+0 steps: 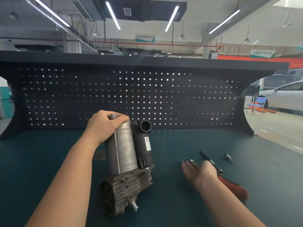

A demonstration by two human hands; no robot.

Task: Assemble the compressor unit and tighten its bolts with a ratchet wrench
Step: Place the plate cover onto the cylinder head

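Compressor stands tilted on the surface, finned block nearest, long axis running up & away, cylinders on top. L hand grips the far top end of the silver cylinder, fingers curled over it. R hand flat, fingers straight, holds nothing; it hovers over or rests on the surface, can't tell which. Wrench lies just behind R hand, red handle near, shaft pointing away-left, so R is the nearer hand for it. Small bolt by R fingertips; socket bit farther right. Beyond: dark pegboard, workshop w/ strip lights, white car far right.
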